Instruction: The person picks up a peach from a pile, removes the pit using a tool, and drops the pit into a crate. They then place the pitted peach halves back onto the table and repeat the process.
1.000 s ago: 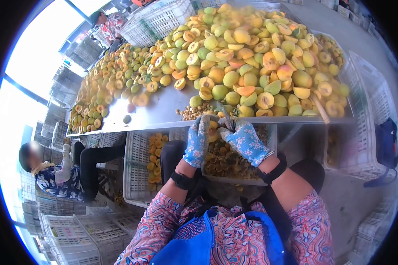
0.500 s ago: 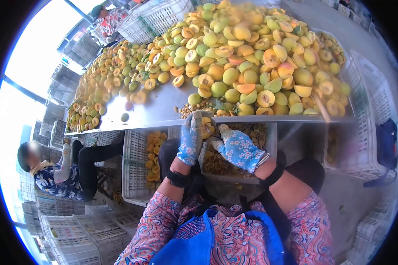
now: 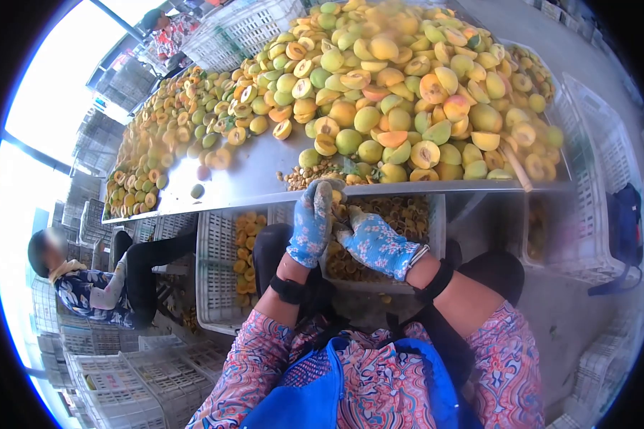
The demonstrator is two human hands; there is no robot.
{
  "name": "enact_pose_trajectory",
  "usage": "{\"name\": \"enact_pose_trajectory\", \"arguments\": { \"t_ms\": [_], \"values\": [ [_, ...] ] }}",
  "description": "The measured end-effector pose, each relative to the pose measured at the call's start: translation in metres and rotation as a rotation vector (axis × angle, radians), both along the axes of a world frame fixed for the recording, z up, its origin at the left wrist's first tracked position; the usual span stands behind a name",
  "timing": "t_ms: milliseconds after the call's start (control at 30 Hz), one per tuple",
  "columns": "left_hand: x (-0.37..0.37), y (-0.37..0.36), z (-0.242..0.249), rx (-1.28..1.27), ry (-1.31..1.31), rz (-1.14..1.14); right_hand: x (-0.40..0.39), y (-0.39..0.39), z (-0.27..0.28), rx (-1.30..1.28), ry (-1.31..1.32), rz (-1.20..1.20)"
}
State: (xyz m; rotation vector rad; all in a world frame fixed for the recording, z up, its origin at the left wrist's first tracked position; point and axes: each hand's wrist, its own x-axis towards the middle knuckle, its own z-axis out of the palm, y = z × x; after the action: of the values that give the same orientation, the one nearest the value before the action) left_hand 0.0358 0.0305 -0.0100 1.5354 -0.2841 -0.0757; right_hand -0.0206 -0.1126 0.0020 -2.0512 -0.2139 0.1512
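My left hand [image 3: 312,225], in a blue flowered glove, is closed around a yellow apricot [image 3: 341,210], mostly hidden by the fingers. My right hand [image 3: 379,243], gloved alike, is closed close beside the fruit, fingertips pointing toward it. What the right fingers hold, if anything, is hidden. Both hands are just in front of the metal table's edge [image 3: 408,188], above a crate [image 3: 438,229] with brownish apricot pieces in it. A small heap of pits [image 3: 304,176] lies on the table beyond my left hand.
A large pile of whole and halved apricots [image 3: 379,93] covers much of the table. A wooden handle [image 3: 516,168] sticks out at its right. A crate of apricot halves [image 3: 215,286] stands left of my knees. Another person [image 3: 96,286] sits at the left. Stacked crates [image 3: 114,386] stand behind.
The view has shifted slightly. My hands stay together at the table edge; the fingers have closed nearer each other, and less of the apricot shows between them.
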Motion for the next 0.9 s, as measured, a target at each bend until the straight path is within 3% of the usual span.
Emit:
{"name": "enact_pose_trajectory", "arguments": {
  "t_ms": [67, 133, 167, 233, 267, 333, 467, 533, 733, 800, 867, 900],
  "values": [
    [-0.005, -0.004, 0.012, -0.066, 0.064, -0.047, 0.0, 0.0, -0.001, -0.044, 0.014, 0.016],
    [-0.019, -0.013, 0.033, -0.313, 0.38, 0.024, -0.001, 0.004, 0.003, -0.078, -0.138, -0.026],
    [-0.018, -0.01, 0.028, -0.312, 0.381, 0.026, -0.002, 0.004, 0.01, -0.076, -0.136, -0.025],
    [-0.015, -0.006, 0.016, -0.161, 0.279, 0.077, -0.005, -0.002, 0.029, 0.143, 0.262, 0.049],
    [-0.015, -0.005, 0.014, -0.161, 0.279, 0.078, -0.006, -0.004, 0.031, 0.143, 0.262, 0.05],
    [-0.016, -0.005, 0.013, -0.125, 0.149, 0.08, -0.007, -0.007, 0.035, 0.881, 0.851, 0.16],
    [-0.013, -0.003, 0.016, -0.117, 0.097, 0.06, -0.007, -0.008, 0.035, 0.854, 0.794, 0.17],
    [-0.009, -0.003, 0.014, -0.123, 0.302, 0.018, -0.007, -0.007, 0.035, 0.84, 0.81, 0.153],
    [-0.012, -0.003, 0.015, -0.08, 0.154, 0.054, -0.005, -0.01, 0.029, 1.027, 0.975, 0.248],
    [-0.008, -0.006, 0.006, -0.102, 0.263, 0.069, -0.004, -0.003, 0.024, 0.598, 0.719, 0.15],
    [-0.009, -0.006, 0.007, -0.073, 0.3, 0.081, -0.004, -0.005, 0.024, 0.601, 0.708, 0.143],
    [-0.011, -0.006, 0.008, -0.078, 0.245, 0.077, -0.003, -0.009, 0.022, 0.732, 0.779, 0.189]
  ]
}}
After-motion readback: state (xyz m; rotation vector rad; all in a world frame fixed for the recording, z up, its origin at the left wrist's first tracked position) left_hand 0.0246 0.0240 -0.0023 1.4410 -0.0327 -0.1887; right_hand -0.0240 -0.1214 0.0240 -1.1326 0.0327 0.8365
